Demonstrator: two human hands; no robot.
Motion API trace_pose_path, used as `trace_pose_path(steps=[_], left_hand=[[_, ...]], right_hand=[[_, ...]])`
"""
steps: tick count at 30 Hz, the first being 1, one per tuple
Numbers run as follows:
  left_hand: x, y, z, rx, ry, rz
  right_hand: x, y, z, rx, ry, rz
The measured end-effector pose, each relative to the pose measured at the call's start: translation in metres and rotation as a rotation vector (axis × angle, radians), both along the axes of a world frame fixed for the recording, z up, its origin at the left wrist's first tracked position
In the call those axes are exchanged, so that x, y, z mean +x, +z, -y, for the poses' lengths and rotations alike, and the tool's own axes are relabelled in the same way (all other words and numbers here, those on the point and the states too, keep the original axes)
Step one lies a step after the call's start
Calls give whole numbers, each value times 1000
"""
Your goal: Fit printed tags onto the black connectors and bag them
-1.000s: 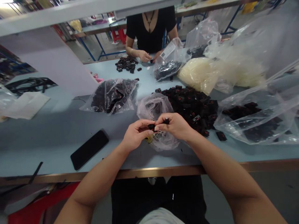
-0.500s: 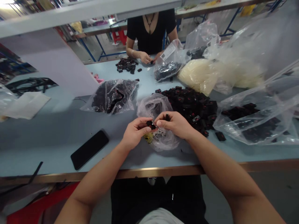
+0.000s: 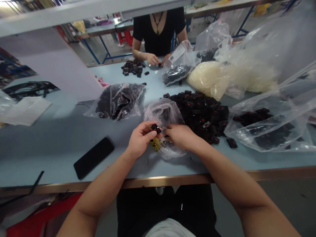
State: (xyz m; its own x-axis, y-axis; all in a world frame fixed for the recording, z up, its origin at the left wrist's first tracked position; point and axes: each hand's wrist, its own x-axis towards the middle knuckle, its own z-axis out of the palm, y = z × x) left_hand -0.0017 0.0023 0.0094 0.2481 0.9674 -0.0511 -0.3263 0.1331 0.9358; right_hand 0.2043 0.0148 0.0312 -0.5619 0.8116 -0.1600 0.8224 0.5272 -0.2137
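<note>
My left hand (image 3: 140, 137) pinches a small black plastic part (image 3: 156, 128) with a light spot on it, between thumb and fingers. To the right, my right hand (image 3: 179, 135) reaches down over an opened clear plastic bag (image 3: 172, 152), its fingers curled among small silvery pieces (image 3: 163, 126) in the bag. Something dark shows by those fingertips, and what they grip is hidden. A yellow printed patch (image 3: 155, 144) lies at the bag's near left side. Just beyond the right hand spreads a heap of black plastic parts (image 3: 199, 110) with red marks.
A black phone (image 3: 94, 158) lies left of my arms. Filled plastic bags stand around: one of dark parts (image 3: 118, 101), a cream-coloured one (image 3: 209, 79) and a large clear one (image 3: 269, 131) at right. Across the table, a person in black (image 3: 159, 36) handles a small part beside another pile (image 3: 133, 68).
My right hand has moved away from the black part and down into the bag of silvery pieces. The left hand has shifted slightly left and tilted the part.
</note>
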Motion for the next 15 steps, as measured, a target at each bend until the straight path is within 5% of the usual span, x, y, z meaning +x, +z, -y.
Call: trace_pose_path(steps=[6, 15], left_hand=[[-1, -1, -1, 5, -3, -13], [2, -3, 1, 22, -12, 6]], right_hand=[[4, -4, -7, -36, -39, -250], [9, -3, -6, -429, -304, -1189]])
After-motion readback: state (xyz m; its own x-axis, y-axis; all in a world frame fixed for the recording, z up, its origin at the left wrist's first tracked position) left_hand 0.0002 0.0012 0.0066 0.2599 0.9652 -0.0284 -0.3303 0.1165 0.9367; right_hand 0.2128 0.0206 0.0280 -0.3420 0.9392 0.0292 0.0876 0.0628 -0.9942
